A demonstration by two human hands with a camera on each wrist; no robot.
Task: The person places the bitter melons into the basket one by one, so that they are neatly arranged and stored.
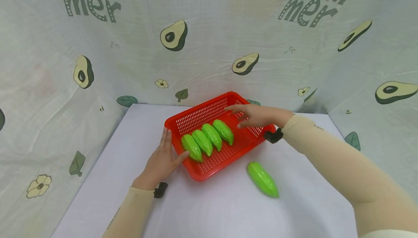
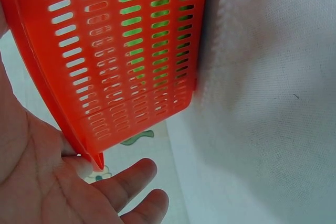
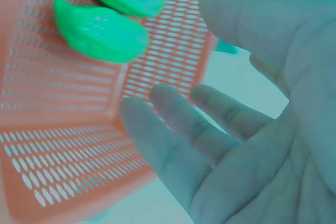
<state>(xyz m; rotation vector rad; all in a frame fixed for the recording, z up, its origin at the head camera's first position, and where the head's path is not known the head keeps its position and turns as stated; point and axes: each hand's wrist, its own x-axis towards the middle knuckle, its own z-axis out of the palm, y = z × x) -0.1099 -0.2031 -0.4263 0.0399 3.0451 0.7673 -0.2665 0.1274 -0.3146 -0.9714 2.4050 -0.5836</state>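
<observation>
A red plastic basket (image 1: 240, 143) with slotted walls stands at an angle on the table. Several glossy green, ridged, pointed fruits (image 1: 212, 137) lie side by side in its left half. Another such green fruit (image 1: 262, 179) rests on the table in front of the basket. My left hand (image 1: 160, 164) touches the basket's left end, fingers straight along the outside and thumb over the rim; the left wrist view shows the palm beside the red slotted wall (image 2: 113, 61). Over the basket's right half hovers my right hand (image 1: 253, 116), fingers spread and holding nothing.
The white tabletop (image 1: 209, 209) runs around the basket. Behind it and at both sides hangs a pale cloth (image 1: 202, 56) printed with avocados, leaves and lettering. Both wrists carry small black devices (image 1: 273, 135).
</observation>
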